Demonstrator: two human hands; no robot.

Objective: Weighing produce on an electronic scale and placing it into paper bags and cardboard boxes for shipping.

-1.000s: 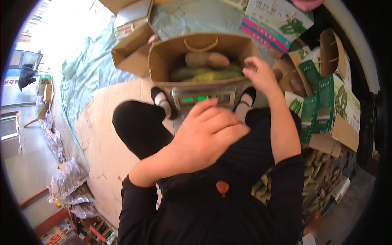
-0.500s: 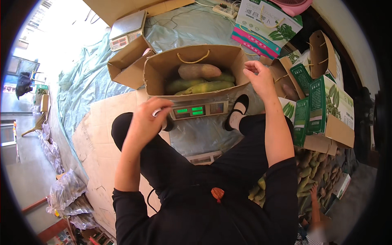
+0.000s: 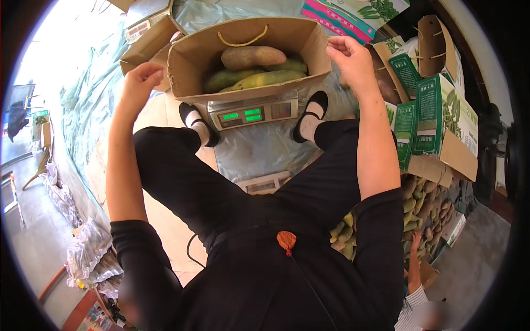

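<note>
While 2 hands [image 3: 138,86] curl their fingers [image 3: 343,43], the box [image 3: 301,41] sits between.

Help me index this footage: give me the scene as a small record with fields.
Container: open brown cardboard box with a yellow cord handle
Contents: long green radishes, with a browner radish on top
Support: digital scale, its display lit green
Left hand: fingers curled, near the box's left end
Right hand: fingers bent, at the box's right end; contact unclear
Person's right: green-and-white cartons, a radish heap, a co-worker's hand
</note>
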